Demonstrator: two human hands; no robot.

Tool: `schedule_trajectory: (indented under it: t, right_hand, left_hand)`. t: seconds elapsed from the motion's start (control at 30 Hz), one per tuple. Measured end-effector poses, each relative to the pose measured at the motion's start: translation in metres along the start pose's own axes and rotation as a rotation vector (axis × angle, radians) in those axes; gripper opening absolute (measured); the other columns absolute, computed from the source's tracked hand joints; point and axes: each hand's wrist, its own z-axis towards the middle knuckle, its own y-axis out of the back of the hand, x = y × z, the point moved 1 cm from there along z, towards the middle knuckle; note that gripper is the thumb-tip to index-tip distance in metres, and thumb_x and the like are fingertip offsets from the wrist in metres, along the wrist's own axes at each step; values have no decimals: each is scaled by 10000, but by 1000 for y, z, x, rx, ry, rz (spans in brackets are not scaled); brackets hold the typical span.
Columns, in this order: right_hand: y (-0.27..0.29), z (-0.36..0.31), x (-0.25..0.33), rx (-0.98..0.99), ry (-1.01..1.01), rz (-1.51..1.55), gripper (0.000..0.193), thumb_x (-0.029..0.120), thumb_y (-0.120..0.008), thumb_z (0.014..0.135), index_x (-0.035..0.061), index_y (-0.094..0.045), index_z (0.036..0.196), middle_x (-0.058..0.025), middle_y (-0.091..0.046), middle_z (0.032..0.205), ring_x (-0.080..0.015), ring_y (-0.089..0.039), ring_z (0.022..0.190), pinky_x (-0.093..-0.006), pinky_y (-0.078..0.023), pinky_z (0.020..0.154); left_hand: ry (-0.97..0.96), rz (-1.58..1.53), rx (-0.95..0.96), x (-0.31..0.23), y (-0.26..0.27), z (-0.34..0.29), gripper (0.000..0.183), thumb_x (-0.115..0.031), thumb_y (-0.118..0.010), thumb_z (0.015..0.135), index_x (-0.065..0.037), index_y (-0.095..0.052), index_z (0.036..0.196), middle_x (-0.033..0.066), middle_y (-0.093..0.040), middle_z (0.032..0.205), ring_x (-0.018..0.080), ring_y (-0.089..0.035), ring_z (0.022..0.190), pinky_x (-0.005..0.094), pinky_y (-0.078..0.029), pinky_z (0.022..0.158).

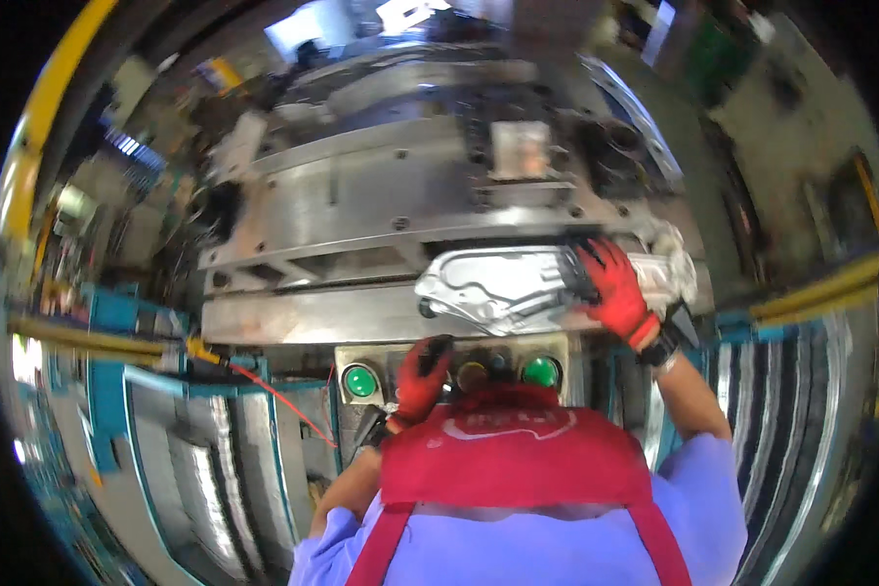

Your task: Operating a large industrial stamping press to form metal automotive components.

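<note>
My right hand, in a red glove with black-coated fingers, grips the right end of a stamped sheet-metal part. This silvery part has an irregular outline and raised ribs, and it lies along the front edge of a big steel die. Lower and to the left, my left hand, gloved the same way, is over a control panel with its fingers loosely bent and nothing visible in them. It is close to a round green button; a second green button sits at the panel's right end.
Crumpled whitish material lies right of the metal part. Blue-framed racks or bins with shiny metal stand at my left, and similar ones at my right. A red cord runs beside the panel. Yellow rails flank the machine.
</note>
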Motion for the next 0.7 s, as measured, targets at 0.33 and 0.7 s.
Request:
schedule_trajectory:
  t: [0.33,0.7]
  right_hand:
    - [-49,10,-27,77,35,-107,1098,389,-782,407,19,-314,1329,-293,-331,1278,-441,-304,1183,-513,-223,997]
    - [56,57,69,50,152,-69,1007,344,-784,420,16,-373,1279,-244,-355,1243,-421,-322,1155,-512,-251,991]
  left_hand:
    - [-65,181,-124,7,-39,3,441,-326,-628,781,-31,-543,1097,156,-568,1025,286,-554,957,359,-434,849]
    - [125,-70,-245,35,40,-14,295,-180,-636,796,-13,-592,1035,110,-634,974,175,-596,910,286,-456,811]
